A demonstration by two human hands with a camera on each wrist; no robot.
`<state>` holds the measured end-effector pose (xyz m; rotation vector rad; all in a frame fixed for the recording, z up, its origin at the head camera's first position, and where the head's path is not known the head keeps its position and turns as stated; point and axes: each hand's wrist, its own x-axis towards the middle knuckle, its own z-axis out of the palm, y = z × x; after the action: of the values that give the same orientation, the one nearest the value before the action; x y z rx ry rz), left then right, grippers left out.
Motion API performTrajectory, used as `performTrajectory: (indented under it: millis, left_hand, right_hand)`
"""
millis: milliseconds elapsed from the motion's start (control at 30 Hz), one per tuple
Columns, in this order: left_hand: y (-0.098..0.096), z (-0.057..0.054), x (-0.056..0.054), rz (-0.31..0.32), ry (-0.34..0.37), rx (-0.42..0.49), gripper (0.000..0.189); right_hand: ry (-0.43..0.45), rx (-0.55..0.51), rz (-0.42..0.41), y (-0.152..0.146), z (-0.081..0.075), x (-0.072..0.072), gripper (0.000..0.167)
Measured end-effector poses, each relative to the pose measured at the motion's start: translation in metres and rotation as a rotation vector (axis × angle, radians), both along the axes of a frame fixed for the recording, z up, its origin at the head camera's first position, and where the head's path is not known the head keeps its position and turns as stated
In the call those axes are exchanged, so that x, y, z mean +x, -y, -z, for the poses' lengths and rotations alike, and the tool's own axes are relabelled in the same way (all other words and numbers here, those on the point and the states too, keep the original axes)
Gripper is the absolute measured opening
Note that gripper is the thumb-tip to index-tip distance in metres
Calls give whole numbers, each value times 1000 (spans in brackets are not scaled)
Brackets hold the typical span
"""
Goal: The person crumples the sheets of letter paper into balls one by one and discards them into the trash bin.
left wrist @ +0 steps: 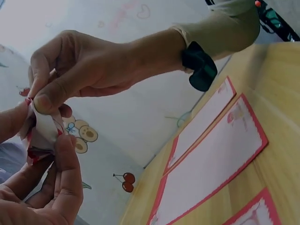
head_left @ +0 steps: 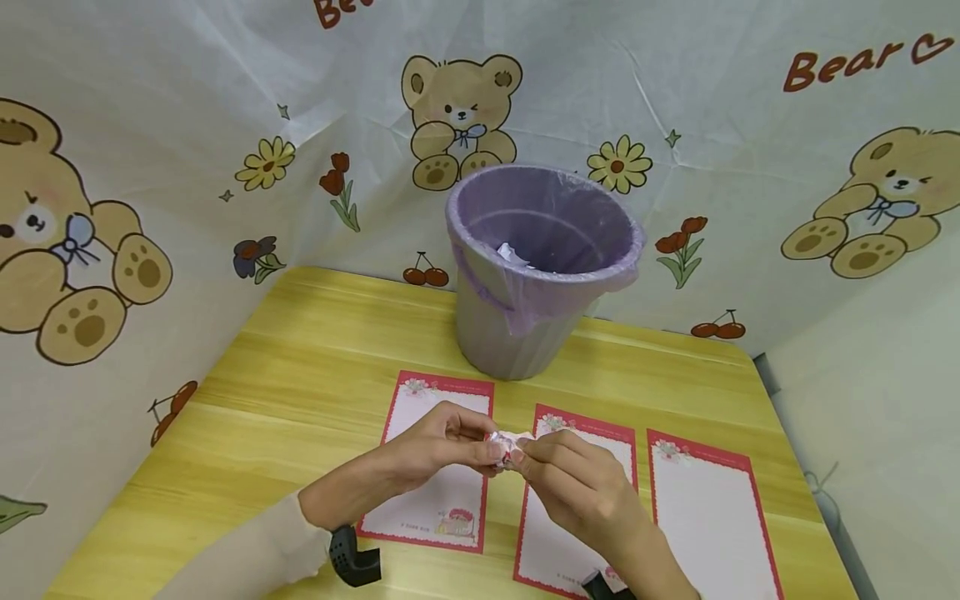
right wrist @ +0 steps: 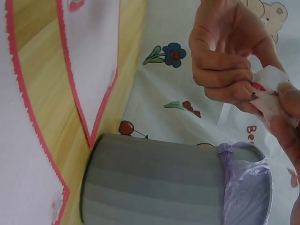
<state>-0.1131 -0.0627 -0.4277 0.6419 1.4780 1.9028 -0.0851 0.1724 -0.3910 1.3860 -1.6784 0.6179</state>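
Note:
Both hands meet over the table and pinch one small crumpled piece of paper (head_left: 508,448), white with pink-red edges. The left hand (head_left: 442,444) grips its left side between thumb and fingers, and the right hand (head_left: 577,479) pinches the right side. In the left wrist view the crumpled paper (left wrist: 46,129) looks folded and bunched, with the left hand (left wrist: 77,65) above it. From the right wrist view, the crumpled paper (right wrist: 269,98) shows a torn-looking white edge, partly hidden by the fingers.
Beyond the hands stands a grey bin (head_left: 498,337) lined with a purple plastic bag (head_left: 480,242), with crumpled white paper (head_left: 513,255) inside. Three red-bordered paper sheets lie on the wooden table (head_left: 247,417): left (head_left: 431,500), middle (head_left: 551,542) and right (head_left: 705,517). Bear-printed cloth (head_left: 360,92) hangs behind.

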Motion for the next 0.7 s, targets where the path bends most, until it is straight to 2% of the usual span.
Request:
performTrajectory:
  millis: [67,167,300,367,467,567,700]
  left_hand:
    - [-1,1,1,-13,34,2,39]
    - [-4,3,3,-48,37,19,38]
    - [-6,5,6,-106,-1,25,36]
    - [-8,5,6,-137,-54,13,31]
    - [-9,3,6,-176,-169,4,22]
    - [-8,0,5,-211,-258,5,17]
    - [-5,0,5,-252,-342,-6,16]
  right_hand:
    - [-64,24,40,0,0,1,24]
    - [-119,42,80,-1,1,3,24]
    - [-76,31,84,-3,2,6,23]
    - [-8,-2,58,-5,4,7,20]
    - [148,-83,14,-7,7,7,19]
    - [309,-156,13,-10,13,7,27]
    - [504,-182,23,-15,23,7,42]
